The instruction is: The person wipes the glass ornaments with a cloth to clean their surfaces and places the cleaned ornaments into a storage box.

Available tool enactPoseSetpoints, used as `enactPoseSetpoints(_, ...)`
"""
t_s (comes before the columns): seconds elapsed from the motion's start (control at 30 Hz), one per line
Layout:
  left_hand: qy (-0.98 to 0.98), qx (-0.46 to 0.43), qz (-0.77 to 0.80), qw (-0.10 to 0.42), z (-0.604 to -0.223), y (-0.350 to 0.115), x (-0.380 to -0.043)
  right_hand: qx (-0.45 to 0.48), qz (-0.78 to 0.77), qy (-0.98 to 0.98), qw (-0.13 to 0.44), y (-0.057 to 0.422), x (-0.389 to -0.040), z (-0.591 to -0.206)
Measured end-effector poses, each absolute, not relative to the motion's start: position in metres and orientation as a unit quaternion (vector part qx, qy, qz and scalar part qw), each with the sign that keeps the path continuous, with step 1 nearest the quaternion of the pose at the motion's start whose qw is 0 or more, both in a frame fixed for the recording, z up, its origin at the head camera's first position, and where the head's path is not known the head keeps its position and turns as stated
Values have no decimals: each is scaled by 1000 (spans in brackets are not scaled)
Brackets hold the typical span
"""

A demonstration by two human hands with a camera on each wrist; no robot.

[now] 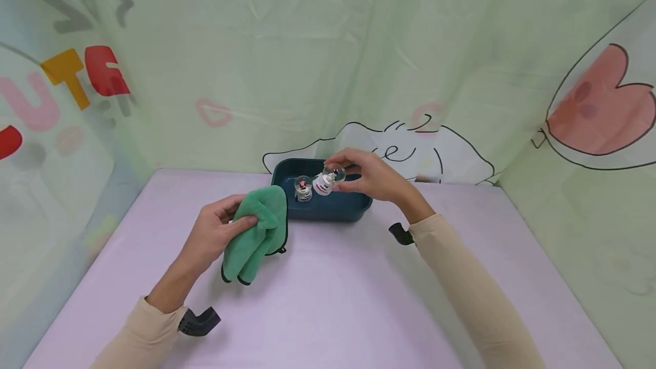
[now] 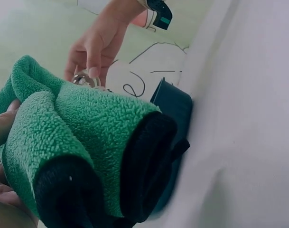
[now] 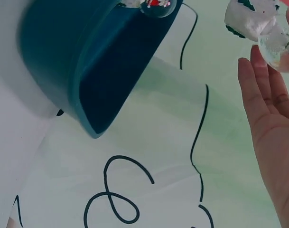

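Observation:
My left hand (image 1: pixel 215 231) grips a folded green cloth (image 1: pixel 258 226) with black edging, in front of the bin's left end. Its thumb presses on the cloth's near face. Over the dark blue bin (image 1: pixel 328 213), my right hand (image 1: pixel 376 176) pinches a small snow globe (image 1: pixel 324 183) with a white base, tilted with its glass dome towards the palm. A second snow globe (image 1: pixel 303 189) with a red figure inside stands upright in the bin's left part. In the right wrist view the held snow globe (image 3: pixel 251 19) is partly cut off by the frame's edge.
The bin stands at the back of a pale lilac table (image 1: pixel 333 300), close to a light green printed curtain (image 1: pixel 307 73). Curtains also hang along the left and right sides. A black wrist device (image 1: pixel 199 322) sticks out from the left sleeve, another (image 1: pixel 401 234) from the right.

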State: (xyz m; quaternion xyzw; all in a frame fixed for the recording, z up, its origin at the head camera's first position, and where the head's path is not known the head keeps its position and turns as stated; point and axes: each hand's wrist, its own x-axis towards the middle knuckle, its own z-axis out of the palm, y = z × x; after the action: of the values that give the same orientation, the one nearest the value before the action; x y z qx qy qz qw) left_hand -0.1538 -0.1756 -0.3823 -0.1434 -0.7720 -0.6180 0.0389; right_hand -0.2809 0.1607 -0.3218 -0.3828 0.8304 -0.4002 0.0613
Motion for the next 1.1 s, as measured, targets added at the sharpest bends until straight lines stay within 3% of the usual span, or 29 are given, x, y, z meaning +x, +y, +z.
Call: enactPoseSetpoints(1.1,-761,-94,-642,6,-398,-223,-146,-336,-324,861,201,154,-351,-358)
